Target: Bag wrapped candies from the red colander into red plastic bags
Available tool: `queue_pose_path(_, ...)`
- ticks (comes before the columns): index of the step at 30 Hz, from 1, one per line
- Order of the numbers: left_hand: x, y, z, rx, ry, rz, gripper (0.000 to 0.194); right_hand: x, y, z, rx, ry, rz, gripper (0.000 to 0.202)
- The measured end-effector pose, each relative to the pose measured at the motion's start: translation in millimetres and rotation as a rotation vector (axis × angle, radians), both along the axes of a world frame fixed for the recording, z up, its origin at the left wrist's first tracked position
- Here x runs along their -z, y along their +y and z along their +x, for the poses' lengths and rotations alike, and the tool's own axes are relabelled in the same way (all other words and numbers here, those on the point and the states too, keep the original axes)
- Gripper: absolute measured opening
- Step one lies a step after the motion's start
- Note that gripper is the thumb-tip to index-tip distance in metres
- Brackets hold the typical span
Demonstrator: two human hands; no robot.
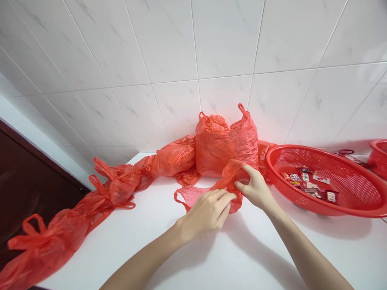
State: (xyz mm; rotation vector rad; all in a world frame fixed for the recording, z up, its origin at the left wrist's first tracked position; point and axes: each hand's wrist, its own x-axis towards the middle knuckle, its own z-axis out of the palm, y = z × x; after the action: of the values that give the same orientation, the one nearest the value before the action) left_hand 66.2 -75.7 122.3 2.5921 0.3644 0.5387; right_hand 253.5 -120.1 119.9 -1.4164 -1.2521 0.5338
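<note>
A thin red plastic bag (pixel 193 195) is held between my two hands above the white tabletop, one of its loop handles hanging out to the left. My left hand (pixel 208 209) is closed on the bag's near side, the fingers bent over the film. On the other side my right hand (pixel 255 187) pinches the bag's upper edge between thumb and fingers. Just behind stands a full red plastic bag (pixel 226 145) with its handles up. To the right is a red plastic basket (pixel 356 197) holding several small wrapped candies (pixel 311 185).
Tied red bags (pixel 121 185) line the table's left and back edges. White tiled wall (pixel 181 44) rises behind. At the far right sits another red container (pixel 377 157) with packets beside it. A dark brown door-like panel (pixel 27 177) is at the left.
</note>
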Motion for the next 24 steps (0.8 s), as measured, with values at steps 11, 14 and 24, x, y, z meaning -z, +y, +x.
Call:
queue_pose_path(11, 31.4, 40, 7, -0.201, -0.004, -0.195, 0.029, 9.0, 7, 11, -0.062, 0.009, 0.026, 0.069)
queue_pose_path(14, 29.7, 38, 9, -0.071, 0.135, -0.228, 0.028, 9.2, 8, 10, -0.031, 0.019, 0.026, 0.053)
queue_pose_path(24, 36.5, 59, 23, -0.148, 0.202, -0.067, 0.034, 8.0, 8, 5, -0.094, 0.157, -0.029, 0.058)
